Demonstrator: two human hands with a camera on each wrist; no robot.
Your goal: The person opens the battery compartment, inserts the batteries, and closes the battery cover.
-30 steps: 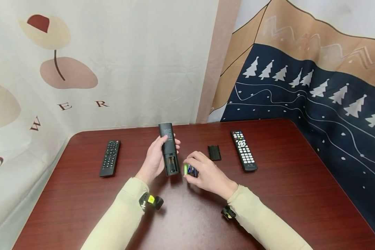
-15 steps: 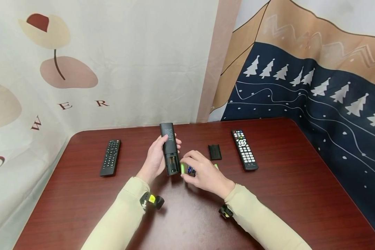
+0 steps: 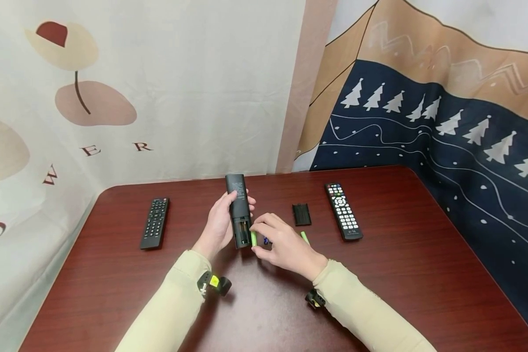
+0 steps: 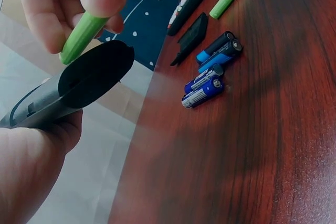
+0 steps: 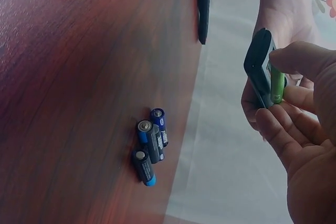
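My left hand [image 3: 216,226] grips a dark remote control [image 3: 237,203] with its back up, thumb along its side. Its battery compartment [image 3: 242,230], at the near end, is uncovered. Just to the right, my right hand [image 3: 286,248] pinches a green battery [image 4: 83,38] between thumb and fingers. In the right wrist view that green battery [image 5: 277,85] overlaps the remote's near end. Several batteries lie on the table under the right hand: blue-and-silver ones [image 4: 203,93] and black-and-blue ones [image 4: 219,51]. A second green battery [image 3: 305,237] lies beyond them.
A black battery cover [image 3: 301,214] lies behind the right hand. One black remote [image 3: 155,223] lies at the left of the brown table [image 3: 92,293], another with white buttons [image 3: 343,211] at the right. Printed curtains [image 3: 202,98] hang behind the table.
My right hand has moved left with the green battery, from over the other batteries to the remote's near end. The second green battery has come into sight. The left hand stays nearly still.
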